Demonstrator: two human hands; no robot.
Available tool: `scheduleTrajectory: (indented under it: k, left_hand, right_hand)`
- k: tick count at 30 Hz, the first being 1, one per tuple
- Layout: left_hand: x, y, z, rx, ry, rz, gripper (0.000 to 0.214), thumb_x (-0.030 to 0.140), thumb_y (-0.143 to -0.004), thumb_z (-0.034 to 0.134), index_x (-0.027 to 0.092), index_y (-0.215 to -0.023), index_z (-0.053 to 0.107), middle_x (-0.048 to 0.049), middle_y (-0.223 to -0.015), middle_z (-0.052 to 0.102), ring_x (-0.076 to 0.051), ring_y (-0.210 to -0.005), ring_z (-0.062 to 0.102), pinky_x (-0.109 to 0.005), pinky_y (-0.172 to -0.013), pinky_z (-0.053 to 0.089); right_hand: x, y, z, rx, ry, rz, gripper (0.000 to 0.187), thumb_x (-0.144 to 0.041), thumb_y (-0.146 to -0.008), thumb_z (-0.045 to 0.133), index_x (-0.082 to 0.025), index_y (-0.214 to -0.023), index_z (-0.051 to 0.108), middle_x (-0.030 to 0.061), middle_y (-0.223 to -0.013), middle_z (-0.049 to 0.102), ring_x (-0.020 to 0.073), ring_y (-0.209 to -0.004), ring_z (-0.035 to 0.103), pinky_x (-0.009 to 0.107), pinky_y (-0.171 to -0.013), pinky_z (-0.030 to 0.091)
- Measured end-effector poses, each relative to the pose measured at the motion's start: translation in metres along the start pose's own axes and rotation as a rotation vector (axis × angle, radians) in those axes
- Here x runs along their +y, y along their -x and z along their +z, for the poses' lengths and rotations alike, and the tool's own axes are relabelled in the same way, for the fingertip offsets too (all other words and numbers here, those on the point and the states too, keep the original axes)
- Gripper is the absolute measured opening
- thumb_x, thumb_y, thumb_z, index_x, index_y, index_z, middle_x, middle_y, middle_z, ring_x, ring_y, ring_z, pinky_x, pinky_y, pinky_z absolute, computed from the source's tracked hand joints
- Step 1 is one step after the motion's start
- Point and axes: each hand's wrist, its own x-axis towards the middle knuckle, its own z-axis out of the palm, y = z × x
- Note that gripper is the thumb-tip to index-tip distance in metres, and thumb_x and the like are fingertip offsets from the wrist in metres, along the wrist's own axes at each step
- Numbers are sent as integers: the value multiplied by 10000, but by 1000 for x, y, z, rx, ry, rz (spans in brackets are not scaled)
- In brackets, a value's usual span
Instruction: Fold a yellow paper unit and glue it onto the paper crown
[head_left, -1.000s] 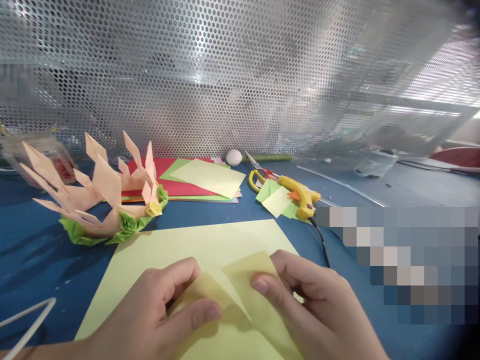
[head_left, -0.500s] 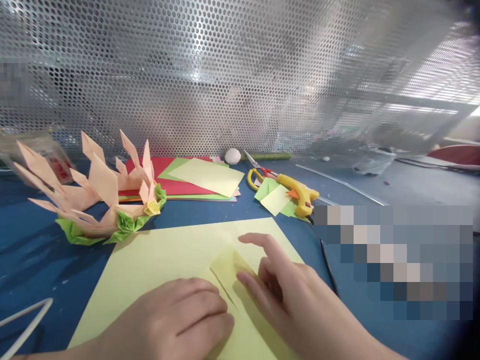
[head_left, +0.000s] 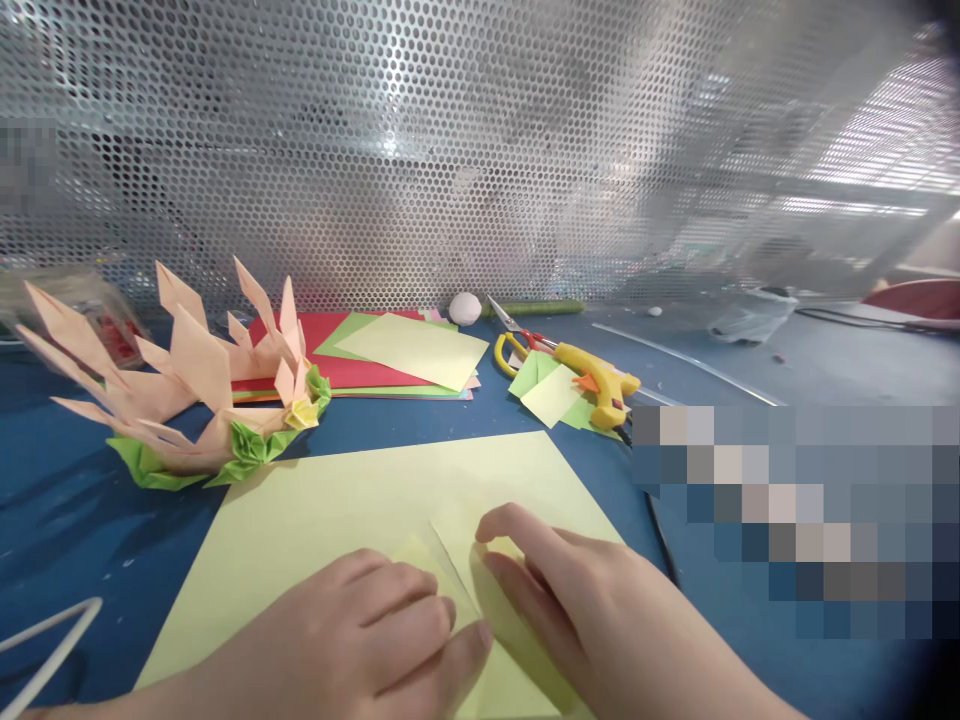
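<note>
A small pale-yellow folded paper piece [head_left: 450,560] lies on a large pale-yellow sheet [head_left: 330,500] on the blue table. My left hand [head_left: 360,640] rests palm down over the piece's left flap, fingers together and pressing flat. My right hand [head_left: 577,610] presses the right flap, its fingers stretched out and slightly curled along the fold. The lower part of the folded piece is hidden under both hands.
A peach and green paper lotus [head_left: 187,390] stands at the left. Behind lie a stack of coloured sheets [head_left: 390,355], scissors [head_left: 517,340], a yellow glue gun [head_left: 600,385] with small green and yellow squares, a white ball [head_left: 465,307], and a perforated metal screen [head_left: 480,150].
A second ago both hands pinched the raised flaps of the small piece. They have since laid the flaps down and now press them flat, the right fingers drawn back toward me.
</note>
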Motion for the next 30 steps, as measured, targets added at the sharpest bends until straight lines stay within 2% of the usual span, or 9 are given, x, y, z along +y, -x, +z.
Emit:
scheduleTrajectory:
  k: [7,12,18,23,30]
  left_hand:
    - [-4,-1,2,-70,41,-8,327,90,-1012,350,128,-1245,576,-62,-943,757,-206,-832,675,-323,-770,530]
    - [-1,0,1,-67,55,-57,259,140,-998,436,190,-1199,592,-27,-880,716,-193,-773,630,-308,-734,491]
    - [0,1,-4,-69,21,-51,322,231,-961,551,271,-1278,579,-1,-866,680,-193,-742,579,-320,-704,433]
    - [-1,1,-5,-91,1,-51,362,219,-959,559,327,-1304,571,8,-854,665,-194,-718,550,-323,-714,408]
    - [0,-11,-11,-64,-3,-22,287,191,-992,549,288,-1254,612,25,-1074,726,-186,-877,618,-322,-824,410]
  right_hand:
    - [-4,-2,-3,-49,-17,2,243,-243,-994,293,-264,-759,349,-19,-656,567,187,-557,564,288,-527,422]
    - [-2,-3,-6,-39,-64,19,271,-217,-992,362,-263,-726,333,-34,-647,539,165,-565,488,261,-514,391]
    - [-5,-5,-10,-63,-71,6,262,-214,-990,338,-253,-734,378,-19,-654,559,174,-570,543,274,-526,412]
    - [-2,-4,-7,-49,-60,-14,284,-224,-1004,317,-253,-727,371,-11,-667,566,176,-568,543,273,-513,407]
    - [-5,-9,-13,-93,-68,-42,250,-115,-968,445,-234,-749,462,-6,-724,634,169,-628,623,259,-591,482]
